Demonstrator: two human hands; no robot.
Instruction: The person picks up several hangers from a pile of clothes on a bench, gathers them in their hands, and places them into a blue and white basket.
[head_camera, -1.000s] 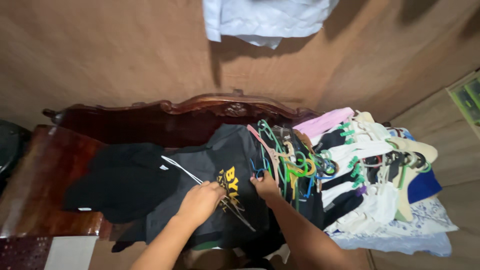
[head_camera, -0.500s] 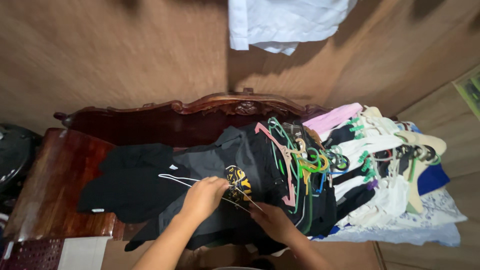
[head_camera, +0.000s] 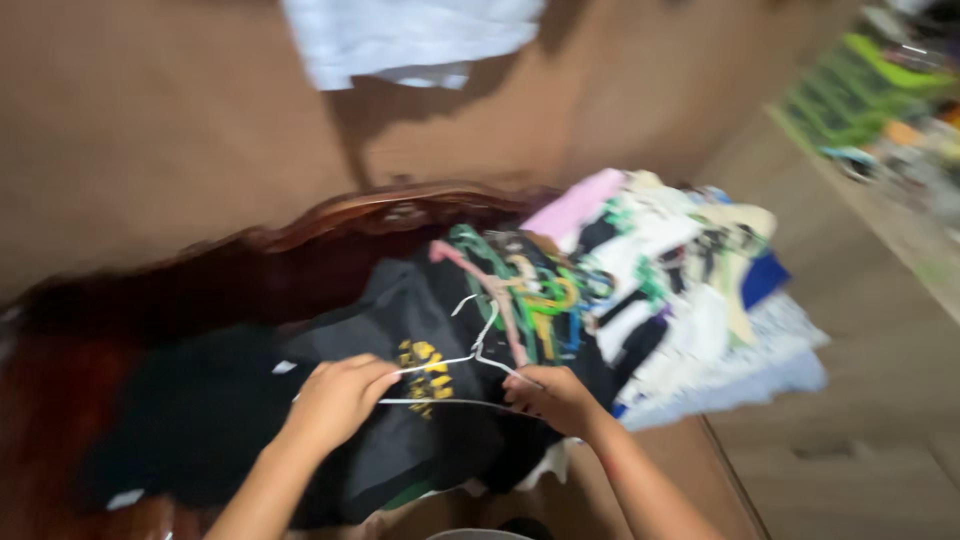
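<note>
Seen from above and badly blurred by motion, two bare hands hold a thin white wire hanger (head_camera: 470, 365) over a dark grey shirt with a yellow print (head_camera: 420, 375). The left hand (head_camera: 335, 398) is clenched around the hanger's left end, and the right hand (head_camera: 555, 398) grips its right end, fingers curled over the wire; the hook stands up between them, towards the far side. The shirt lies on a heap of black clothing (head_camera: 200, 420) spread across a dark red carved wooden bench (head_camera: 330, 240), whose curved back runs along the far edge against a brown wall (head_camera: 150, 130). Just right of the shirt is a tangle of green, pink, yellow and blue plastic hangers (head_camera: 520, 290), and further right a pile of white, pink, black and blue garments (head_camera: 680, 270), still on their hangers, resting on a pale blue patterned cloth (head_camera: 760, 360). A white garment (head_camera: 410, 35) hangs at the top, cut off by the frame. At the far right, green shelving or crates (head_camera: 870, 90) are too blurred to make out. The print on the shirt is partly covered by the hands.
</note>
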